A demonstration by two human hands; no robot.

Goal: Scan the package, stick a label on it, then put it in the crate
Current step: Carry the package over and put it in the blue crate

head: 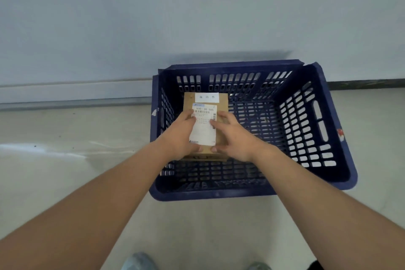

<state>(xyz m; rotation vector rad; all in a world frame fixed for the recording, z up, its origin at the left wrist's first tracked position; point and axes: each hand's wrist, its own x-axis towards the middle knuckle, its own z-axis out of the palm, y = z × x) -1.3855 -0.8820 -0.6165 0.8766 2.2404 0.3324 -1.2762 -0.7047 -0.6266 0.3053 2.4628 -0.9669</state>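
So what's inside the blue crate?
Only the cardboard package, gripped by the left hand and right hand. The rest of the crate looks bare; beneath the package is hidden.

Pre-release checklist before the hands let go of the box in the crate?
1. Both hands on the cardboard box: ok, left hand and right hand hold its sides.
2. Small white label on the box: ok, on its far end.
3. Shipping label face up: ok.
4. Box inside the blue crate: ok, near the left wall.
5. Box resting on the crate floor: cannot tell.
6. Crate free of other items: ok, none visible.
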